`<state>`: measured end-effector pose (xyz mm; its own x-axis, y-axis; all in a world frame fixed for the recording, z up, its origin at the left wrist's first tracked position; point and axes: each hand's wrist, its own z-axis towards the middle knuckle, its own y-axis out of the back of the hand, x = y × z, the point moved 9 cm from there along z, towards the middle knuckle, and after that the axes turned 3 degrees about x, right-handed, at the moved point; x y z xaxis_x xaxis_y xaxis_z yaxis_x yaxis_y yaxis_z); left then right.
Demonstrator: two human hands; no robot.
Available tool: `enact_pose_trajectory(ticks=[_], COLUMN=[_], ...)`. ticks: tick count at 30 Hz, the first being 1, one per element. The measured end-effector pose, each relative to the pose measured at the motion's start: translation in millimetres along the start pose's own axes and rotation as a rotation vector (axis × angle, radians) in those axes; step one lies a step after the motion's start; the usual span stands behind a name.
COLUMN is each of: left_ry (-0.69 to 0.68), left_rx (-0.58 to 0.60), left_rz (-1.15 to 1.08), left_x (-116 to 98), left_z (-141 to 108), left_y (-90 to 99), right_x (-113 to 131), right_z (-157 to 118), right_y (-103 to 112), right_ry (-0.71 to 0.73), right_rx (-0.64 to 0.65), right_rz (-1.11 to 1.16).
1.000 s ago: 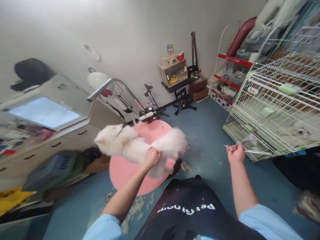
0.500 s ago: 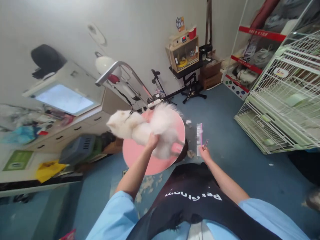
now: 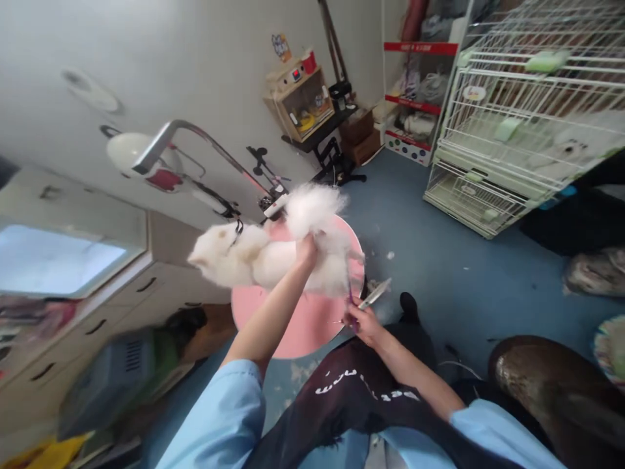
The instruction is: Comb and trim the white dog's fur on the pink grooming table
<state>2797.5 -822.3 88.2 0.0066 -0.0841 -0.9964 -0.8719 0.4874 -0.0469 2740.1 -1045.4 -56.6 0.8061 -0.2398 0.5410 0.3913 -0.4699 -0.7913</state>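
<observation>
White dog [image 3: 278, 264] is standing on the round pink table [image 3: 283, 326] in front of me. Long axis runs left to right across my view: head at my left, rump at my right, roughly side-on to my body. Dark loop [image 3: 238, 229] sits at its neck.

Left hand [image 3: 306, 251] reaches over the back from my side and is on the fur at the root of the tail [image 3: 315, 207]. Tail fluffs up just beyond it, away from me. Fingertips are buried in the coat, so can't tell if they're closed or just resting.

Right hand [image 3: 364, 322] is at the near right edge of the table, on my side of the rump and a bit right of it. Those fingers are curled closed around a purple-edged comb [image 3: 349, 296], plus a silver tool [image 3: 375, 294], too blurred to name for sure.

Key relation: hindquarters lie ahead and slightly left of my right fingers, comb upright alongside the rear fur. Contact there: can't tell. For the back of the rump, right is nearer; for the tail root, left.
</observation>
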Motion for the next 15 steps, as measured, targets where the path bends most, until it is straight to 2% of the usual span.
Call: enact_pose_trajectory(ticks=[3, 6, 8, 10, 12, 13, 15], left_ry=[0.001, 0.001, -0.009, -0.021, -0.024, -0.020, -0.011], left_rx=[0.057, 0.094, 0.109, 0.126, 0.136, 0.136, 0.125], left_rz=[-0.033, -0.069, -0.064, -0.054, -0.053, -0.057, -0.074], left_x=[-0.7, -4.9, -8.8, -11.6, -12.4, -12.1, -11.3], left_z=[-7.3, -13.9, -15.3, -14.4, -12.0, -10.5, -7.5], left_y=[-10.2, -17.9, -19.2, -18.1, -15.2, -13.6, -10.7], right_x=[20.1, 34.6, 27.2, 14.9, 15.7, 23.4, 47.3], right_z=[-31.9, -39.0, -26.5, -6.1, 11.1, 13.7, 6.1], right_y=[29.3, 41.6, 36.3, 18.7, -3.2, -9.0, -1.2], right_ry=[0.120, 0.280, 0.306, 0.281, 0.328, 0.395, 0.575], right_rx=[-0.109, -0.237, -0.383, -0.456, -0.382, -0.337, -0.340], right_rz=[0.068, 0.066, 0.035, -0.047, -0.130, -0.143, -0.107])
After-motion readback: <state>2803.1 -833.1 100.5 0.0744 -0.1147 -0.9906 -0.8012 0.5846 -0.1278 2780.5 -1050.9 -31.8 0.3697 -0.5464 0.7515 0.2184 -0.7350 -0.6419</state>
